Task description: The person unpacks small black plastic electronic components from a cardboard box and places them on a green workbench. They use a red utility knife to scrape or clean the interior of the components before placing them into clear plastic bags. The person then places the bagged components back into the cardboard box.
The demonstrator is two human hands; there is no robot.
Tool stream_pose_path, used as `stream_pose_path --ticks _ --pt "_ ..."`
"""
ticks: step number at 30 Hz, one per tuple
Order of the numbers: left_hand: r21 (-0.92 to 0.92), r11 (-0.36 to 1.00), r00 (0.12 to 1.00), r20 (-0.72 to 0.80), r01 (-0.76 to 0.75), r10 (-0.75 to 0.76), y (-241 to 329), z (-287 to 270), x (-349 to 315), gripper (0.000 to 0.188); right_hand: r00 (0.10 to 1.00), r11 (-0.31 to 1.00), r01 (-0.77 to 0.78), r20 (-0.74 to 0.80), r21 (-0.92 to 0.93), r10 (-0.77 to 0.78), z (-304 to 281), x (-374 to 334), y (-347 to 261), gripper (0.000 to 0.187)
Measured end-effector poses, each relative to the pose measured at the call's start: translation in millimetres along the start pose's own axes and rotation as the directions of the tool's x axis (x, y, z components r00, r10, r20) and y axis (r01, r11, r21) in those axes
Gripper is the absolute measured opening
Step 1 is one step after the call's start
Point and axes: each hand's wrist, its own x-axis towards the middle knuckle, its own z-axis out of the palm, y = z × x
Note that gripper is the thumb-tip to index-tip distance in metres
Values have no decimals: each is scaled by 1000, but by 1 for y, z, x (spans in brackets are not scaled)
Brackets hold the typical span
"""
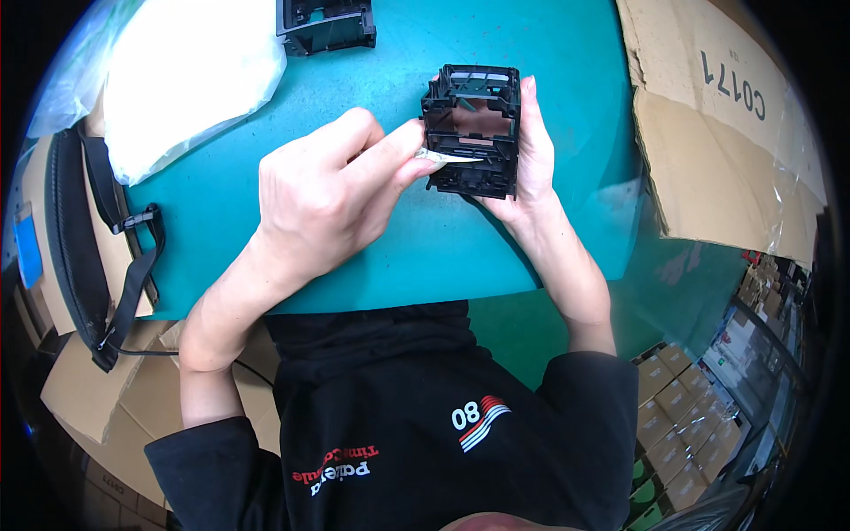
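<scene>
My right hand (pixel 537 150) supports a black plastic frame (pixel 472 177), its fingers wrapped behind and along the right side. The frame is boxy, with a wide opening in the middle and ribs and clips below. My left hand (pixel 332 190) pinches a small pale pointed piece (pixel 436 157) between thumb and fingertips. Its tip reaches over the ribbed lower part of the frame; whether it touches there I cannot tell. What the piece is made of is too small to make out.
All this is above a green-topped table (pixel 407 265). Another black plastic frame (pixel 328 26) lies at the far edge, beside a white plastic bag (pixel 190 80). A cardboard box (pixel 708 124) stands on the right. A black strap with a buckle (pixel 133 221) hangs at the left.
</scene>
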Motion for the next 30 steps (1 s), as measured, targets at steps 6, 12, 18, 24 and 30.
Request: stream_pose_path --ticks 6,12,18,24,30 --pt "20 1000 1000 -16 -14 14 0 0 -1 25 993 977 33 -100 -211 -55 19 -4 0 77" --pt "64 998 998 -52 -20 23 0 3 -2 26 991 974 28 -121 -225 -56 24 -6 0 75" --pt "76 997 997 -65 -25 30 -2 5 -2 27 991 972 34 -120 -231 -63 22 -4 1 74" --pt "67 997 997 -68 -38 42 -1 3 -3 27 995 972 32 -85 -233 -53 22 -4 2 75" --pt "79 993 994 -44 -92 96 -3 0 3 27 998 993 16 -66 -116 -24 19 -2 0 79"
